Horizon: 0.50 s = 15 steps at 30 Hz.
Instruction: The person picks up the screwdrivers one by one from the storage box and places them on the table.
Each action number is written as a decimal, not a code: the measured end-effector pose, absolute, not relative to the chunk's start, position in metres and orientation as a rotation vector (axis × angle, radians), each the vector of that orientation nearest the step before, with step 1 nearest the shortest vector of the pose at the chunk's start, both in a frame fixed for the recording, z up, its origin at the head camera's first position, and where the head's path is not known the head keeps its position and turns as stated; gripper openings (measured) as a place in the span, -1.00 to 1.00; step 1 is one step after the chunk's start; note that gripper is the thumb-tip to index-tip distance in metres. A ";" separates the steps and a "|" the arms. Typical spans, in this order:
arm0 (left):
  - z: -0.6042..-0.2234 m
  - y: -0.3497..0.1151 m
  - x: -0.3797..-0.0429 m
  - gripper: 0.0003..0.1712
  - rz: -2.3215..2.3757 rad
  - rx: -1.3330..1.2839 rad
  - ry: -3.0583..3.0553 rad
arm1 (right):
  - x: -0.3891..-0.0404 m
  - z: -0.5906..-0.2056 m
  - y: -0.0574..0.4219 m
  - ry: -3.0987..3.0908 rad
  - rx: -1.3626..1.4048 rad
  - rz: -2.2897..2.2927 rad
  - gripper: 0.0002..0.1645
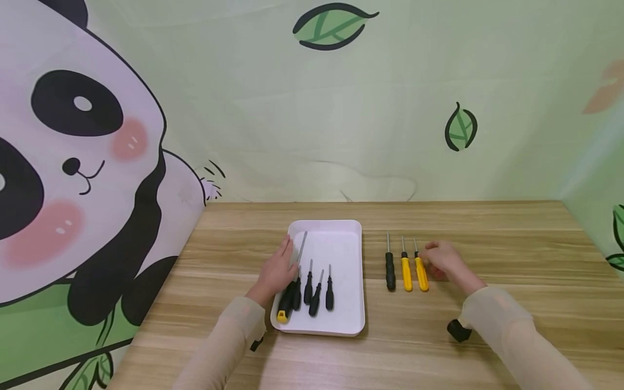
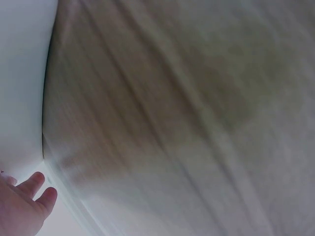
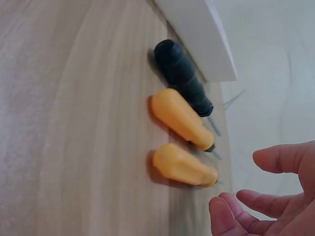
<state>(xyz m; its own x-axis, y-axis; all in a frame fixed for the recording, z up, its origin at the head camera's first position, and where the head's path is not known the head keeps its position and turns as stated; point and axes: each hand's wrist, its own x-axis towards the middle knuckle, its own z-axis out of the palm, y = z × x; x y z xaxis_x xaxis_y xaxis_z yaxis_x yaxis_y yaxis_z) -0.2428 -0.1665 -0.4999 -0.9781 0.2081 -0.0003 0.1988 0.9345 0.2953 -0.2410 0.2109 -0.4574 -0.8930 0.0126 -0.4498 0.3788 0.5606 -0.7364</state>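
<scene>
My left hand [image 1: 278, 273] lies along the left rim of a white tray [image 1: 341, 319], fingers fairly straight. Inside the tray are a long black-and-yellow screwdriver [image 1: 286, 303], partly hidden by that hand, and several small black screwdrivers [image 1: 316, 300]. To the tray's right, a black-handled screwdriver [image 1: 390, 273] and two yellow-handled ones, a middle screwdriver [image 1: 407, 273] and a rightmost screwdriver [image 1: 421, 276], lie side by side. Just right of the last one hovers my right hand [image 1: 443, 257]. In the right wrist view its thumb and fingers are apart, holding nothing.
Everything lies on a wood-grain table [image 1: 234, 233], its back edge against a pale green cloth wall [image 1: 273, 135] printed with leaves and a panda. Black wrist-worn devices, such as the right one [image 1: 459, 330], hang below the sleeves.
</scene>
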 end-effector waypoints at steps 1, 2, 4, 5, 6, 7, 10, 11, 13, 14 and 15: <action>-0.500 -0.166 -0.243 -0.27 0.462 0.323 3.059 | -0.242 -0.456 0.211 2.407 0.315 -1.275 -0.38; -0.500 -0.167 -0.243 -0.27 0.461 0.324 3.059 | -0.242 -0.455 0.211 2.406 0.311 -1.294 -0.38; -0.500 -0.167 -0.243 -0.27 0.459 0.326 3.061 | -0.243 -0.452 0.210 2.398 0.294 -1.330 -0.37; -0.500 -0.167 -0.243 -0.27 0.457 0.330 3.065 | -0.243 -0.451 0.210 2.396 0.281 -1.347 -0.37; -0.500 -0.167 -0.243 -0.27 0.454 0.332 3.067 | -0.243 -0.450 0.210 2.391 0.273 -1.362 -0.36; -0.500 -0.167 -0.243 -0.27 0.451 0.332 3.067 | -0.242 -0.449 0.209 2.387 0.263 -1.380 -0.36; -0.500 -0.167 -0.243 -0.28 0.446 0.331 3.069 | -0.241 -0.446 0.207 2.389 0.244 -1.396 -0.37; -0.499 -0.167 -0.242 -0.28 0.446 0.332 3.069 | -0.241 -0.445 0.205 2.393 0.239 -1.396 -0.37; -0.499 -0.166 -0.242 -0.28 0.451 0.328 3.065 | -0.240 -0.443 0.203 2.396 0.228 -1.396 -0.39; -0.498 -0.166 -0.242 -0.27 0.453 0.327 3.064 | -0.239 -0.442 0.201 2.400 0.220 -1.395 -0.39; -0.498 -0.166 -0.242 -0.27 0.451 0.324 3.062 | -0.238 -0.441 0.200 2.404 0.209 -1.397 -0.40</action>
<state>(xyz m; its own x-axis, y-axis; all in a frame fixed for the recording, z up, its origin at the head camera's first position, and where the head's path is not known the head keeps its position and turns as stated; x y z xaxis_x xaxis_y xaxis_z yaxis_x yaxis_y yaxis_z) -0.2418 -0.1662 -0.4981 -0.9778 0.2093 0.0014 0.2009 0.9363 0.2881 -0.2382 0.1996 -0.4406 -0.9273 -0.0478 -0.3712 0.2988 0.5027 -0.8112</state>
